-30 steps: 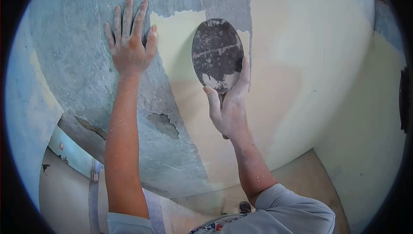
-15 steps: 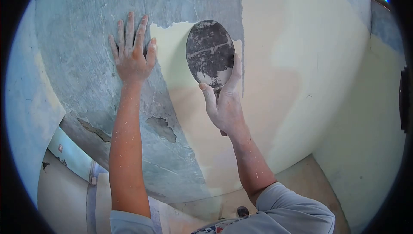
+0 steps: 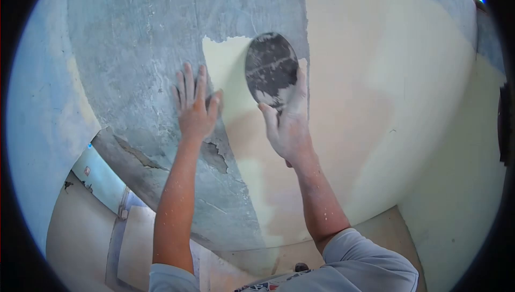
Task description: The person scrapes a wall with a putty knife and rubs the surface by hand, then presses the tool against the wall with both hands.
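Note:
A dark oval paddle (image 3: 272, 69), smeared with pale dust, is in my right hand (image 3: 289, 128). My thumb is at its lower left edge and my fingers run up its right side, partly hidden behind it. The paddle overlaps a pale yellow-green patch and the grey surface of the wall (image 3: 129, 72). To the left, my left hand (image 3: 196, 112) is open with fingers spread, over the bare grey part beside the yellow-green edge. It holds nothing. Both hands are coated in whitish dust.
Cracked, peeling plaster (image 3: 214, 158) shows below my left hand. The wall's right part carries a cream coat (image 3: 343, 93). A side wall (image 3: 456, 185) stands at far right, with a dark object (image 3: 503, 126) at its edge. A lower room opening (image 3: 102, 174) lies at left.
My left hand has moved down and to the right across the grey wall. The paddle and my right hand appear slightly farther right and lower, as the whole view has shifted.

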### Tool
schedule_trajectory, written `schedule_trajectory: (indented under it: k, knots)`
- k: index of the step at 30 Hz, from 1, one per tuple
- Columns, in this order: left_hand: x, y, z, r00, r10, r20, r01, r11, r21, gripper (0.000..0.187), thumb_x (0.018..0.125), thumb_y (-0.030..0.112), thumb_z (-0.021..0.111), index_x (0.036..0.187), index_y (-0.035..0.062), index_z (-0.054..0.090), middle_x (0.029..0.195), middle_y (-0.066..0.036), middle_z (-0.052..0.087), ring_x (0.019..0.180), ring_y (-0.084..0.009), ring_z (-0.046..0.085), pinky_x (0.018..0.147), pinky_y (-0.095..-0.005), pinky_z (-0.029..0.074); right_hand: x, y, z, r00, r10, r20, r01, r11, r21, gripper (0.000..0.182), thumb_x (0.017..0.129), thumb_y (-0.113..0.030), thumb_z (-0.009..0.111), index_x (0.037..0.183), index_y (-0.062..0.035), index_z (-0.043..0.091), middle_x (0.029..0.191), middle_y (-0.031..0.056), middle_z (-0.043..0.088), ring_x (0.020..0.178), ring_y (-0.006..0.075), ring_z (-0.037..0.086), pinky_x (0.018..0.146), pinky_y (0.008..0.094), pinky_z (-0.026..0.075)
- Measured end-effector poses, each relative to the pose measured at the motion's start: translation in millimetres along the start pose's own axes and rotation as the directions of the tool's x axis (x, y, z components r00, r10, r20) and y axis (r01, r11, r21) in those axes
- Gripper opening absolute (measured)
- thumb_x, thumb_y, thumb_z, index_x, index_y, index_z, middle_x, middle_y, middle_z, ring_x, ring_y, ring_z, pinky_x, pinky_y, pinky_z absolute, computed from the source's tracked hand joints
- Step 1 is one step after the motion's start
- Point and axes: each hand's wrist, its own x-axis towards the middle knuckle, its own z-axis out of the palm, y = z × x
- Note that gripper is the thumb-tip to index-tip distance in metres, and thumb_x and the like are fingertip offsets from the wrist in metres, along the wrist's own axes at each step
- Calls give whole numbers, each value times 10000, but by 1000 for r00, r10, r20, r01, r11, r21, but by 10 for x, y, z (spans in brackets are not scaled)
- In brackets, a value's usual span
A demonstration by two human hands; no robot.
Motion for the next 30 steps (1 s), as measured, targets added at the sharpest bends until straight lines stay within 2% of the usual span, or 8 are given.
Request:
schedule_trajectory:
  k: [6,8,11,13,15,23,26,30]
  knots:
    - [-957,664,-88,941,-98,325,255,837,-485,524,1033,342,556,1497,98,533,1656,-207,325,1545,-387,279,1248,-495,219,55,124,28,999,31,35,-37,983,181,964,1002,-151,613,1569,70,-135,1164,410,648,996,521,697,840,501,569]
    - [-1414,955,-49,747,-162,645,638,447,-627,482,1075,347,507,1429,28,583,1543,-162,494,1419,-312,491,1163,-421,383,3,161,3,1000,-8,22,5,986,165,959,996,-140,623,1575,76,-110,1167,398,653,1003,499,706,834,484,572]
    - [-1974,1551,22,558,-162,814,801,-150,-579,534,1104,399,441,1434,-8,545,1401,-105,604,1236,-240,628,1066,-390,474,-308,276,-31,996,-90,-11,91,986,141,930,956,-88,654,1573,121,-10,1575,407,197,1447,502,350,1195,484,323]
    - [-2068,1859,-55,524,-163,836,786,-285,-549,568,1102,435,444,1465,5,523,1373,-100,626,1234,-239,630,1079,-393,465,-528,342,19,997,54,48,-65,960,272,929,951,-86,656,1574,121,-2,1576,402,196,1438,488,376,1180,479,349]
    - [-2059,2081,-128,505,-138,852,690,-528,-494,581,1102,481,409,1452,29,516,1278,-74,654,1108,-180,660,979,-369,524,-602,391,37,996,-83,-12,84,982,172,951,964,-108,666,1579,104,-27,1311,424,551,1164,457,663,954,435,547]
    - [-1605,1999,-74,508,-361,782,643,-445,-623,361,1123,370,401,1161,52,568,641,7,516,456,-87,460,414,-257,376,-570,391,-170,968,123,220,-191,926,325,1085,849,-337,822,1588,76,144,1471,394,409,1297,480,551,1019,494,503]
    - [-1553,1876,-72,537,-332,776,624,-462,-630,330,1124,343,411,1146,55,571,604,26,496,391,-60,392,343,-240,281,-454,327,-209,980,-151,125,167,979,-121,1052,789,-386,849,1603,-40,280,1612,351,216,1518,487,217,1187,632,256]
    - [-1381,1822,-132,526,-347,776,674,-386,-630,322,1121,339,422,1065,64,581,593,25,490,374,-54,375,326,-238,245,-243,211,-124,940,-244,237,300,923,-240,1025,769,-546,819,1565,-57,397,1640,278,255,1526,470,225,1192,697,152]
